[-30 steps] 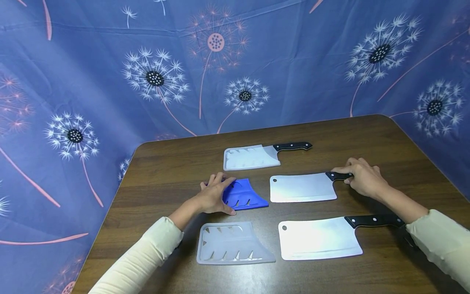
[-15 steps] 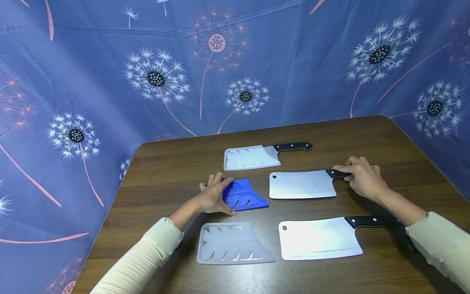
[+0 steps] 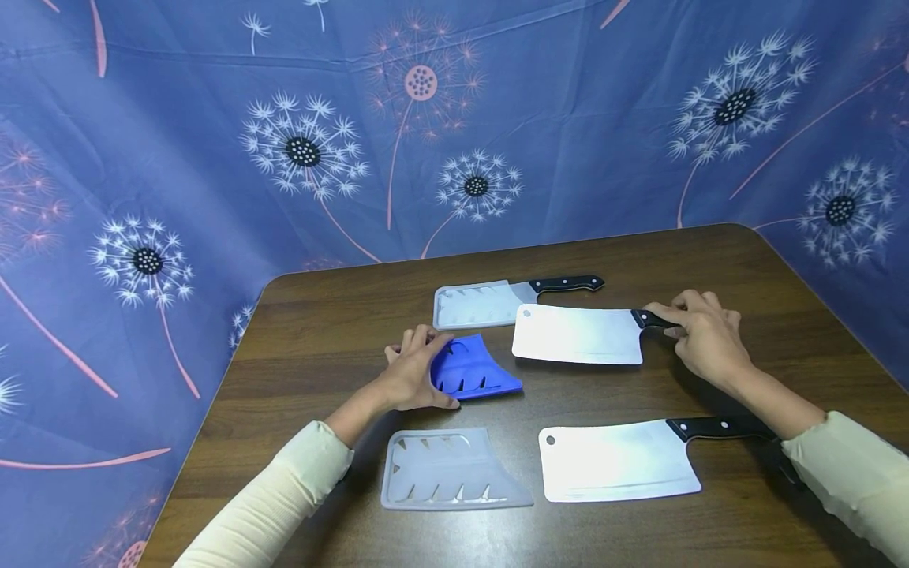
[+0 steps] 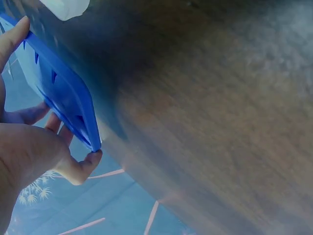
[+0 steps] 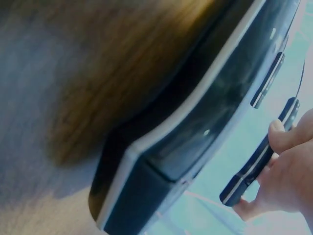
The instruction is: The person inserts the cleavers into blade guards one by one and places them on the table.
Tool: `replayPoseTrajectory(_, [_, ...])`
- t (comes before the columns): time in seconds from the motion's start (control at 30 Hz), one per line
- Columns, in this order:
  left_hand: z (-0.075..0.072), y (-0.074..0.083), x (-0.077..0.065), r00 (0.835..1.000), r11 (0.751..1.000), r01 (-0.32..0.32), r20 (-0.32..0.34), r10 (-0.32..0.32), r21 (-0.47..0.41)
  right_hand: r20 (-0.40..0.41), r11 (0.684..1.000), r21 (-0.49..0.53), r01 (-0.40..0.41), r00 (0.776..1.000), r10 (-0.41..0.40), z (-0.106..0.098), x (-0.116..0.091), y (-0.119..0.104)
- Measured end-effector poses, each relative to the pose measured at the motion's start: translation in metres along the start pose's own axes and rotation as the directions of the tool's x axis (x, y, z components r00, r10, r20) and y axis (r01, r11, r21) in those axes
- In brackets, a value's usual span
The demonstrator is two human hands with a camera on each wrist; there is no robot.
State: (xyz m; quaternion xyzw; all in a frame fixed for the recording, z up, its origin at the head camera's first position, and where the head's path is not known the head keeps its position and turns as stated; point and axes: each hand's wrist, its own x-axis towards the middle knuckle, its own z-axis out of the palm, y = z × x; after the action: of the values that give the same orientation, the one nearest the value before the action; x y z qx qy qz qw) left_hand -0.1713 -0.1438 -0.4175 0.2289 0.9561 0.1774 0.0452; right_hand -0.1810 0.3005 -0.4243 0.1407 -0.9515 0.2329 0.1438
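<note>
Filling the foreground: brown desk (image 3: 319, 339), near edge cut off. Near cleaver (image 3: 618, 461): handle end hidden by right sleeve (image 3: 852, 473). Middle cleaver (image 3: 577, 335), toward right edge: handle gripped by right hand (image 3: 703, 335), blade partly covering, in head view, sheathed cleaver (image 3: 474, 306) near far edge. Translucent sheath (image 3: 450, 471): left of near cleaver. Blue sheath (image 3: 470, 367), left of desk centre: pinched by left hand (image 3: 413, 375), left end hidden.

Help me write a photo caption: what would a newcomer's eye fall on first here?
Probably the bright blue plastic blade cover, in the left hand near the middle of the brown wooden table. Next, the shiny rectangular black-handled steel cleaver, gripped by the right hand on the cover's right. Behind the table, a blue cloth with white and pink dandelion print fills the background.
</note>
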Motion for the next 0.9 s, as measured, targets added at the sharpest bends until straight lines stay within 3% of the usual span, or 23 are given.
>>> replayPoseTrajectory(0.3, [-0.007,0.0,0.005,0.991,0.997,-0.004,-0.135,0.014,0.075,-0.122,0.999,-0.007,0.045,0.992,-0.045,-0.004,0.0,-0.005])
replayPoseTrajectory(0.57, [-0.014,0.002,0.006,0.98,0.997,0.0,-0.2,0.017,0.082,-0.194,0.997,0.003,0.079,0.978,-0.077,-0.008,0.002,-0.01])
replayPoseTrajectory(0.9, [-0.018,0.0,0.006,0.95,0.994,-0.038,-0.306,0.068,0.103,-0.247,0.994,0.01,0.11,0.963,-0.105,-0.012,0.004,-0.014])
